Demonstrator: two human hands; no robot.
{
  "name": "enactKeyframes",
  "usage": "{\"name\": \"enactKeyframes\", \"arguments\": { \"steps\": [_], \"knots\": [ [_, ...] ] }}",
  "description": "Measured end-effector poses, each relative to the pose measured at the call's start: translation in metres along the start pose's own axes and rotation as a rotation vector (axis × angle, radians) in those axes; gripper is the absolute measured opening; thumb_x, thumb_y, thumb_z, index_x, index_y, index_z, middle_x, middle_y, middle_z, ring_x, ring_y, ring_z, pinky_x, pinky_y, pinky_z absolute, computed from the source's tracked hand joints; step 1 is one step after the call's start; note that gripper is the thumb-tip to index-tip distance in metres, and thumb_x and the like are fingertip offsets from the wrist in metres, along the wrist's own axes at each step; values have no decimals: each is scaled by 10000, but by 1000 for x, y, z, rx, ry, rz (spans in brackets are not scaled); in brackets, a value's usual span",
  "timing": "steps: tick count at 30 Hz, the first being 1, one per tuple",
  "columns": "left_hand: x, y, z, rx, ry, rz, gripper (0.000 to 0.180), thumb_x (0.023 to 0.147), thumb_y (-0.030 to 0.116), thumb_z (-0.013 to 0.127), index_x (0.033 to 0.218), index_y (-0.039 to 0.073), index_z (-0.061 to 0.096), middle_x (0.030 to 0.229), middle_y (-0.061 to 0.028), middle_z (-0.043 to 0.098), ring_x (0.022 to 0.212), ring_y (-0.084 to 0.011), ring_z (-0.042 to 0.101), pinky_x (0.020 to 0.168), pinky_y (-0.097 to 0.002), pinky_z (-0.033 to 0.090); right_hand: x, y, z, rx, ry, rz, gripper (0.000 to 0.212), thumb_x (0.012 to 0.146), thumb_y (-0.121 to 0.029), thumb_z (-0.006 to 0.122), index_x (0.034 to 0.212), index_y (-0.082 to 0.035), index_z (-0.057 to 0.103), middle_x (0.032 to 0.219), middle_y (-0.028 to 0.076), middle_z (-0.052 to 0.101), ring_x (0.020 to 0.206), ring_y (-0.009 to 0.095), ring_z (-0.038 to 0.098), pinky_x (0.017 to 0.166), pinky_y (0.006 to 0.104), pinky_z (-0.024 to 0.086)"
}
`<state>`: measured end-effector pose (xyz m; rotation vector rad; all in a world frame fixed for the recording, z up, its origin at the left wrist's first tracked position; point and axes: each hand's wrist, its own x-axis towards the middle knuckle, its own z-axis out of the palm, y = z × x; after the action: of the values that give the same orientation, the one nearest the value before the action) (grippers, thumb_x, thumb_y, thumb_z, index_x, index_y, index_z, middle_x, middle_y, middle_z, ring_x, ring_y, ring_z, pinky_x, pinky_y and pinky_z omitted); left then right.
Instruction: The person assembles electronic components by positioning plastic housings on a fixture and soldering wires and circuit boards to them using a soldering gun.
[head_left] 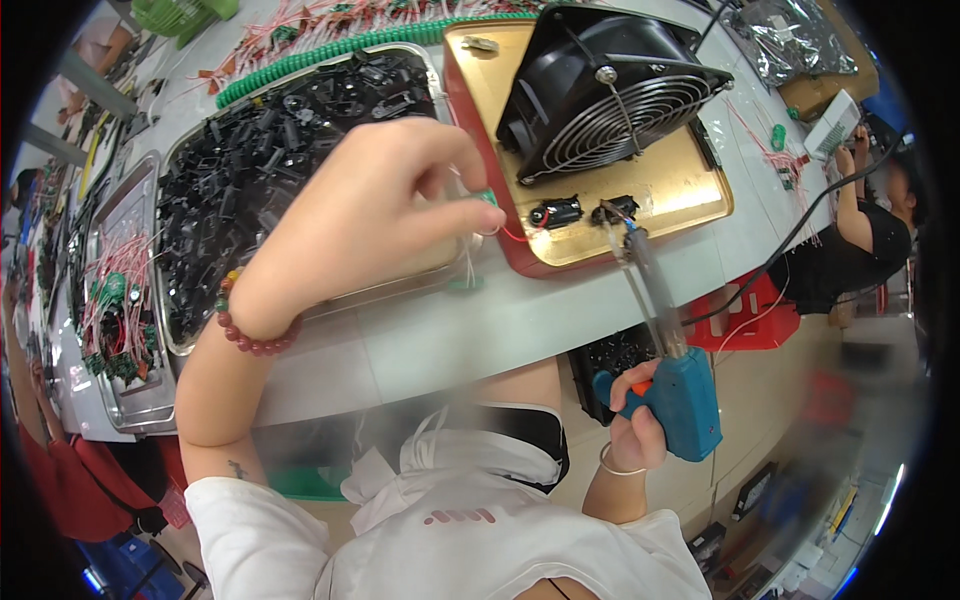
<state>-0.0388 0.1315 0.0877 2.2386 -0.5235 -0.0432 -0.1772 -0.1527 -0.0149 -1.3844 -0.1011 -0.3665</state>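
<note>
My left hand (390, 205) pinches a small green circuit board (488, 198) between thumb and forefinger, beside the near-left edge of the gold tin lid (665, 232). A red wire runs from the pinched board to a small black plastic part (557, 212) on the lid. My right hand (637, 435) is wrapped round the blue handle of a soldering gun (690, 405), a finger at its orange trigger. The gun's long nose reaches up to a second black part (614, 209) on the lid; whether the tip touches is hard to tell.
A black fan (610, 95) with a wire grille stands on the lid. Left is a metal tray (440, 95) heaped with black plastic parts, then a smaller tray (140, 408) of wired green boards. A black cable (775, 262) curves past on the right, near a co-worker (840, 240).
</note>
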Motion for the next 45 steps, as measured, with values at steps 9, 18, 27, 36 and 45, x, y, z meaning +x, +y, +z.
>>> {"name": "enactKeyframes", "arguments": {
  "steps": [9,18,27,36,45],
  "knots": [
    [-26,40,-28,121,282,254,209,865,166,640,822,-10,538,575,-82,452,516,-144,419,494,-290,355,-4,2,-26,112,111,40,580,742,-208,650,1228,58,479,1115,142,563,799,202,530,611,287,395],
    [-152,-23,-169,-108,948,-168,214,952,176,569,1076,3,591,772,30,536,658,-26,488,583,-176,410,7,0,-23,101,75,-68,531,743,-163,588,1205,76,482,1058,145,568,666,179,499,601,277,371],
    [-298,-98,-170,773,1006,-933,277,832,308,651,816,32,649,693,-104,639,600,-215,592,582,-331,450,11,2,-16,32,53,-112,461,745,-140,571,1141,78,482,996,162,532,621,182,492,545,261,355],
    [-227,-38,-150,1100,967,-484,190,784,155,644,904,16,595,832,-136,584,740,-276,562,700,-383,460,11,-7,5,13,71,-125,475,748,-200,586,1121,72,477,1070,193,511,631,200,507,609,295,414],
    [-18,-30,-24,741,197,154,198,764,161,699,924,59,643,815,-63,648,785,-273,593,731,-374,462,7,-14,-5,67,48,-16,471,738,-267,662,1090,19,535,1088,220,540,638,237,586,615,310,456]
  ]
}}
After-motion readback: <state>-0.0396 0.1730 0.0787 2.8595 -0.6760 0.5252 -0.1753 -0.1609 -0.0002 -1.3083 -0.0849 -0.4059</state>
